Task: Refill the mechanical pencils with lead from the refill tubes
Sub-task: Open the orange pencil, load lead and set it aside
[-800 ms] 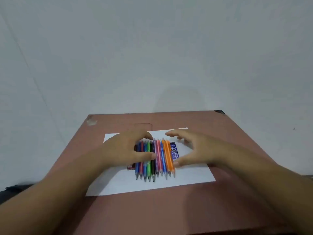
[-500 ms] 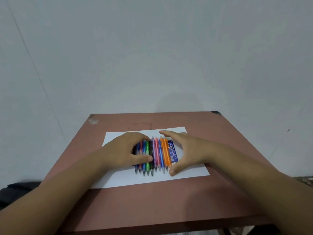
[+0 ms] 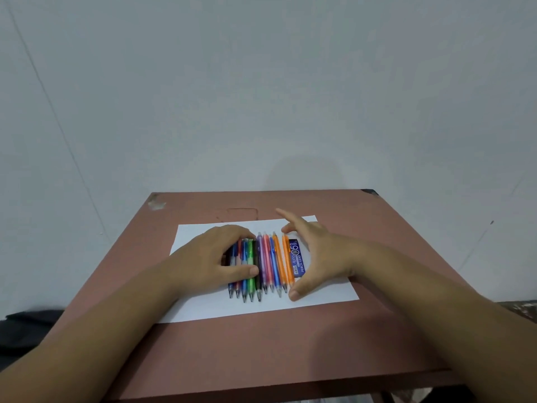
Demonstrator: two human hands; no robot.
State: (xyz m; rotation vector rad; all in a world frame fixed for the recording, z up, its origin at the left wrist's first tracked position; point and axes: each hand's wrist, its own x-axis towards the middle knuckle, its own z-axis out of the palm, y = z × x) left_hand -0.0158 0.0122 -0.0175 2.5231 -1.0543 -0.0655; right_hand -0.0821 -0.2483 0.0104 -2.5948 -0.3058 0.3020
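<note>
Several coloured mechanical pencils (image 3: pixel 270 263) lie side by side on a white sheet of paper (image 3: pixel 203 309), tips toward me. A blue box of pencil lead (image 3: pixel 297 258) lies along the right side of the row. My left hand (image 3: pixel 203 257) covers the left pencils: its fingers curl over their far ends and its thumb lies across their middles. My right hand (image 3: pixel 316 254) is cupped in a wide C just right of the blue box, with fingers straight and raised and the thumb tip on the paper near the orange pencil's tip. A dark object shows under my left hand.
The paper lies on a small reddish-brown table (image 3: pixel 261 359) pushed against a pale wall (image 3: pixel 261 97). Dark cloth (image 3: pixel 26 330) sits beyond the table's left edge. The table's near edge runs close below my forearms.
My right hand has drawn slightly away from the pencils and its fingers have spread and lifted. My left hand has stayed on the left pencils. The view has shifted a little.
</note>
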